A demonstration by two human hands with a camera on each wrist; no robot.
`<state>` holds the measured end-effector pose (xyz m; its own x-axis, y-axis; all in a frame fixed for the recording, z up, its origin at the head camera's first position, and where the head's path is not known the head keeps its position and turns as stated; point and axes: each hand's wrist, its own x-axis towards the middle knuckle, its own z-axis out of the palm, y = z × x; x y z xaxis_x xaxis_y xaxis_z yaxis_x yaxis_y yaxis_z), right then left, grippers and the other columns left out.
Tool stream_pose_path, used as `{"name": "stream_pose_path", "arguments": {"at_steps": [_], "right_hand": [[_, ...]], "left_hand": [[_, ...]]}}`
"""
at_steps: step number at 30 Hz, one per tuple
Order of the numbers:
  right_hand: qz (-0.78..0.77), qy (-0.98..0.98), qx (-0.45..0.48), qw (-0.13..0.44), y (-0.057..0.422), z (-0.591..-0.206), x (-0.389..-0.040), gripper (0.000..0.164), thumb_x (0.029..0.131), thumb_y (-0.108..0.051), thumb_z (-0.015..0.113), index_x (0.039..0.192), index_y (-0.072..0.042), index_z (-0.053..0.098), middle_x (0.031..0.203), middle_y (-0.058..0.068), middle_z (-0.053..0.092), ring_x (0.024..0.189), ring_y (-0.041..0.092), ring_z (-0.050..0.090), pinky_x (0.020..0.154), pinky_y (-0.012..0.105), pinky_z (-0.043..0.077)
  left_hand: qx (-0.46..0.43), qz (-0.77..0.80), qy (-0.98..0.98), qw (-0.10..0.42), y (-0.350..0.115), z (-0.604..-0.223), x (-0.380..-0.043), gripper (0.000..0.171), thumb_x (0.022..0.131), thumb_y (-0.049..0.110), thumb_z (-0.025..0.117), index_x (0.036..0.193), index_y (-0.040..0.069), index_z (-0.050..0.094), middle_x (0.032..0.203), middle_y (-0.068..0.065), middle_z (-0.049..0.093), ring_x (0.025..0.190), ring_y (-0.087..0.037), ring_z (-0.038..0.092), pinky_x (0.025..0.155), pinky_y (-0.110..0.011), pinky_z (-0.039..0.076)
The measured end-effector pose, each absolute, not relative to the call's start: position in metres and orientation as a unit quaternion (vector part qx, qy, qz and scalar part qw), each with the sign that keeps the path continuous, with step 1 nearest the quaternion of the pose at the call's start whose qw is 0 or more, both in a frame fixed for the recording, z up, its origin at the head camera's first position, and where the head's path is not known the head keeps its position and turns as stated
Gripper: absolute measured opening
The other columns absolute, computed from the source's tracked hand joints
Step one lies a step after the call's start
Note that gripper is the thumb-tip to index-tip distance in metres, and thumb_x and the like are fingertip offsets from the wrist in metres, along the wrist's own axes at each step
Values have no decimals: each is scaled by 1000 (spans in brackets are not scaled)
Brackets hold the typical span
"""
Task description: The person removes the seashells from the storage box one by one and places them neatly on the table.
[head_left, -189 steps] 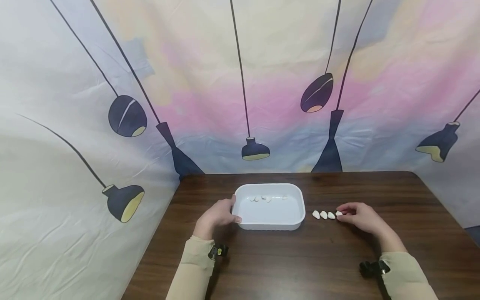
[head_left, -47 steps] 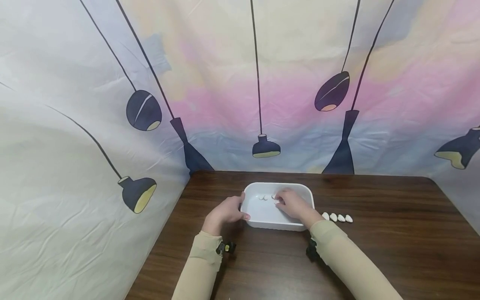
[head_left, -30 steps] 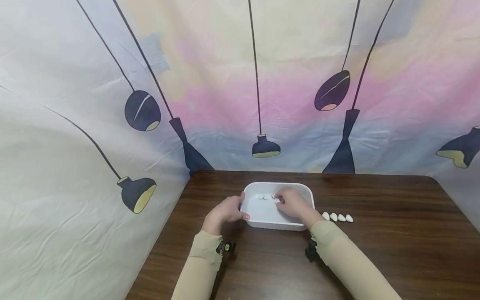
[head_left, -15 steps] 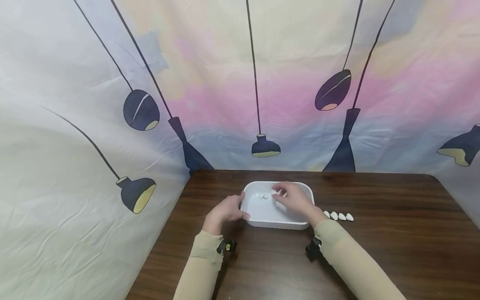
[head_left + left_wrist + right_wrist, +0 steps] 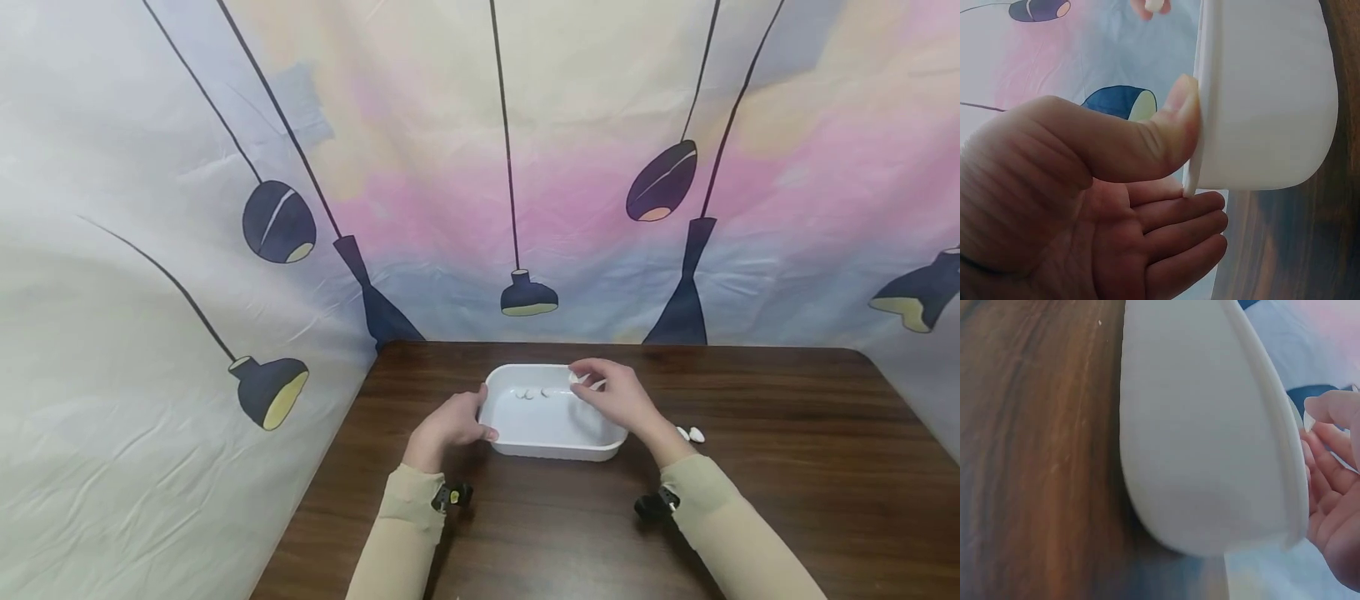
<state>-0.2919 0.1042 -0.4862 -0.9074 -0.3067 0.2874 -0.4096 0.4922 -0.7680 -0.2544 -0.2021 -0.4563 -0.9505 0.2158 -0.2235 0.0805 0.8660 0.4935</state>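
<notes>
Monitoring remotely, I see L hand [image 5: 452,422] gripping tray [image 5: 557,452] nr far edge of table [image 5: 787,433], prob. to steady it, R hand [image 5: 619,396] pinching white pc. [image 5: 573,377] above.

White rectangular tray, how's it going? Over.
Left grip holding tray by left end. Right grip pinching small pointed white piece above it. No obstacle seen.
</notes>
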Motion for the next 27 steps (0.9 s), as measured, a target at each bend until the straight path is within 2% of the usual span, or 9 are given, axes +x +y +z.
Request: {"name": "stream_pose_path", "arguments": {"at_steps": [11,20,27], "right_hand": [[469,-868,154,57,151,-496,-272,34,99,-22,79,131,-9,75,119,9,76,105,27,72,91,45,59],[468,-872,127,60,204,-504,-256,38,99,-21,79,132,-1,73,116,13,77,104,29,74,84,25,58],[437,-893,95,50,250,-508,-239,39,100,-24,79,130,-1,73,114,14,78,104,25,72,78,24,56]], "left_hand": [[71,254,956,131,-202,-459,-254,94,89,19,89,163,-5,38,156,-24,54,138,-36,57,116,-55,44],[75,254,955,133,-203,-463,-254,93,90,20,89,163,-4,37,157,-24,53,139,-36,56,116,-55,43],[78,254,955,132,-203,-463,-255,94,90,20,89,163,-4,36,157,-24,52,139,-36,56,116,-55,44]]}}
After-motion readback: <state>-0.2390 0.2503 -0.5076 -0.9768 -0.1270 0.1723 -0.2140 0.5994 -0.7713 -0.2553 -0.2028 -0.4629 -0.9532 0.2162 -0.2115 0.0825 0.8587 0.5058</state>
